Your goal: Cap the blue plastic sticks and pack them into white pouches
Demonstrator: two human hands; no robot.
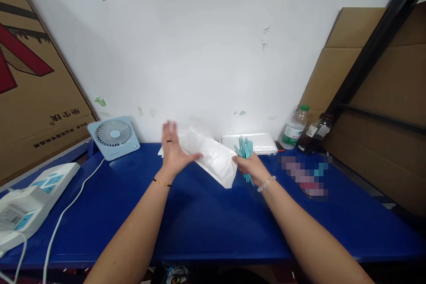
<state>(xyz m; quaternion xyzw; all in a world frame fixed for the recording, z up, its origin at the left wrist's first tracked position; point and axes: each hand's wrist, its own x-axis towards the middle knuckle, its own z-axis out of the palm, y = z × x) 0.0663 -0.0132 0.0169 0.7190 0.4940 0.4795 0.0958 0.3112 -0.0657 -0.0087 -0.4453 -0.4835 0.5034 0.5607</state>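
Note:
A crinkled white plastic packet point(213, 157) is held tilted above the blue table. Its right end is pinched by my right hand point(252, 167), which also grips a bundle of thin teal strips point(245, 147). The strips stick out above and below the fingers. On the packet's left side is my left hand point(173, 153), open, fingers raised and thumb stretched toward the packet. Those fingers are slightly blurred. Whether the thumb touches the packet I cannot tell.
A flat white box point(256, 143) lies by the wall. Two bottles point(294, 128) stand back right, with a pixelated object point(308, 179) nearer. A light-blue fan point(115, 135) and a white power strip point(49, 191) with cables lie left on the blue table point(213, 230). Cardboard point(386, 111) flanks it.

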